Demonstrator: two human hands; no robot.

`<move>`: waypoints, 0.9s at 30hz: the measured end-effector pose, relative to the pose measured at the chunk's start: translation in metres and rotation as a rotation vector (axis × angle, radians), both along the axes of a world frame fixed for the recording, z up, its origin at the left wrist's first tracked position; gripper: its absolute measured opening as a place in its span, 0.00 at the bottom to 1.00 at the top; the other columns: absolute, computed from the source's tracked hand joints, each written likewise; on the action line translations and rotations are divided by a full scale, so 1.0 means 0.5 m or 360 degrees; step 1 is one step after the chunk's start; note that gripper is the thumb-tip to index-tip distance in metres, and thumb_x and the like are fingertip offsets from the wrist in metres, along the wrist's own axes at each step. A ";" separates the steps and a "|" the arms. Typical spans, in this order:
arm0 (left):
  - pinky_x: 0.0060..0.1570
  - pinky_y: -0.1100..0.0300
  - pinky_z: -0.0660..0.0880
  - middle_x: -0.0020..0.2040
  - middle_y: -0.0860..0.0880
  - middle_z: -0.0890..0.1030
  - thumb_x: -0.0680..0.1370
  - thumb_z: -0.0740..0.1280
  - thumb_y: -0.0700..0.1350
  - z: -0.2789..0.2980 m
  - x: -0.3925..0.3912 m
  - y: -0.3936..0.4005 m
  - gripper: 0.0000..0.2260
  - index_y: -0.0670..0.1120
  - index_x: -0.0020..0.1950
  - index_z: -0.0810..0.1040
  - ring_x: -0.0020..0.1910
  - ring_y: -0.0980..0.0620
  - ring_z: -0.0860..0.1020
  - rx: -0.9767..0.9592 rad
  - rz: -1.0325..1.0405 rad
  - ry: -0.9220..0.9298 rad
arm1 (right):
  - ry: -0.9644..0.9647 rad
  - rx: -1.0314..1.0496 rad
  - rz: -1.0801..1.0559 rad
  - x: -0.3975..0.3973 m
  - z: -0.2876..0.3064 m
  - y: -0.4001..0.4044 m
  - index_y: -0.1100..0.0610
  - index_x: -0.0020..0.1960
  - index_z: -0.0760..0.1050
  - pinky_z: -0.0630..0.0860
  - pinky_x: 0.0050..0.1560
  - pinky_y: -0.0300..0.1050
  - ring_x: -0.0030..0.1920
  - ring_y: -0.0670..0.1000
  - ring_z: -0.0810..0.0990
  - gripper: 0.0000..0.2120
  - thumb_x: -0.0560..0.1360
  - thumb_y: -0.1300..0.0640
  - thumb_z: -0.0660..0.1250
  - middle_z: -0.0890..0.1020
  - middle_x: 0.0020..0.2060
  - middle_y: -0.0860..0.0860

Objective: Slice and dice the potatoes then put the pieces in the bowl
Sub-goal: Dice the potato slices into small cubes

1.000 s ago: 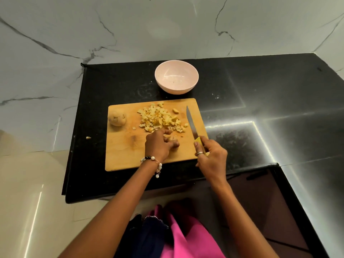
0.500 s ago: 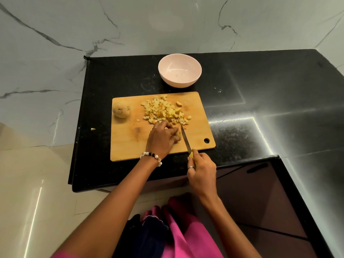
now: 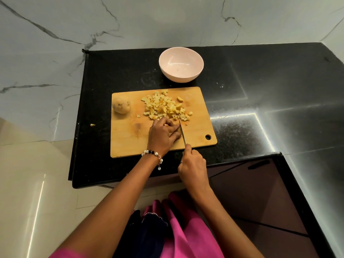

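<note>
knife handle: hidden inside right hand [image 3: 193,165] | piece under left hand [image 3: 162,135]: hidden

Both bare forearms reached forward and slightly inward from the bottom of the view. The left hand [image 3: 162,134] lay palm down, its fingers curled and bunched together at the tips, a ring on one finger and a beaded bracelet [image 3: 153,155] round the wrist. The right hand [image 3: 193,164] sat nearer the body, closed in a fist round a knife [image 3: 182,132], forefinger stretched forward, a ring showing.
</note>
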State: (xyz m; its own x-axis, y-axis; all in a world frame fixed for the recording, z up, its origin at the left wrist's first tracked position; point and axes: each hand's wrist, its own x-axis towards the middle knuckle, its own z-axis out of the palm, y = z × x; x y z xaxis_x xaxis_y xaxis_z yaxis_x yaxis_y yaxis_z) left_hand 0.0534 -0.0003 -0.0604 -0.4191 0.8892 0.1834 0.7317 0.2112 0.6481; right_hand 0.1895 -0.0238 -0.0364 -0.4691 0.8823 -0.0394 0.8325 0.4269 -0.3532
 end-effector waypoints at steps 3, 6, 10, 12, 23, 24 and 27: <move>0.45 0.52 0.73 0.46 0.50 0.78 0.71 0.74 0.46 -0.005 0.001 0.000 0.12 0.47 0.53 0.84 0.47 0.45 0.71 0.0040 0.0032 -0.0025 | 0.0012 -0.0022 -0.0046 -0.013 -0.002 0.011 0.71 0.65 0.66 0.62 0.36 0.48 0.39 0.65 0.77 0.23 0.70 0.71 0.58 0.78 0.43 0.65; 0.43 0.53 0.72 0.45 0.51 0.78 0.70 0.74 0.48 -0.010 0.006 -0.002 0.12 0.47 0.52 0.84 0.46 0.46 0.71 0.0062 0.0072 -0.0026 | -0.0004 -0.0002 -0.0024 0.002 -0.009 -0.009 0.73 0.58 0.73 0.63 0.25 0.45 0.27 0.62 0.75 0.22 0.64 0.71 0.62 0.77 0.34 0.62; 0.45 0.52 0.73 0.45 0.50 0.77 0.70 0.74 0.47 -0.012 0.002 -0.003 0.12 0.47 0.53 0.84 0.47 0.46 0.71 0.0070 0.0079 -0.0061 | 0.0049 -0.0027 -0.0036 0.029 -0.015 -0.040 0.73 0.57 0.75 0.66 0.20 0.43 0.23 0.59 0.74 0.22 0.63 0.70 0.67 0.77 0.32 0.60; 0.46 0.54 0.72 0.46 0.50 0.77 0.70 0.74 0.47 -0.011 0.001 -0.002 0.13 0.47 0.53 0.84 0.48 0.47 0.71 0.0056 0.0077 -0.0083 | 0.0064 -0.0023 -0.0042 0.030 -0.013 -0.034 0.72 0.57 0.76 0.67 0.21 0.44 0.24 0.59 0.75 0.22 0.63 0.69 0.67 0.78 0.31 0.59; 0.46 0.57 0.69 0.47 0.49 0.78 0.70 0.74 0.46 -0.008 0.002 -0.006 0.13 0.45 0.53 0.84 0.49 0.49 0.69 0.0056 0.0080 -0.0140 | 0.0165 0.0036 0.0032 0.033 0.003 -0.006 0.68 0.60 0.72 0.62 0.35 0.46 0.39 0.63 0.76 0.19 0.75 0.61 0.52 0.78 0.39 0.61; 0.46 0.58 0.69 0.47 0.50 0.78 0.70 0.74 0.47 -0.009 0.002 -0.005 0.13 0.45 0.53 0.84 0.48 0.49 0.69 0.0057 0.0083 -0.0149 | 0.0162 0.0032 0.0045 0.034 0.000 -0.004 0.67 0.61 0.71 0.61 0.36 0.46 0.41 0.62 0.76 0.18 0.76 0.61 0.52 0.78 0.41 0.61; 0.45 0.60 0.67 0.47 0.50 0.79 0.69 0.75 0.46 -0.009 0.002 -0.006 0.13 0.45 0.52 0.84 0.47 0.51 0.67 0.0073 0.0092 -0.0159 | 0.0195 0.0045 0.0023 0.031 0.001 -0.004 0.67 0.61 0.71 0.61 0.36 0.46 0.40 0.62 0.76 0.20 0.75 0.59 0.50 0.79 0.40 0.60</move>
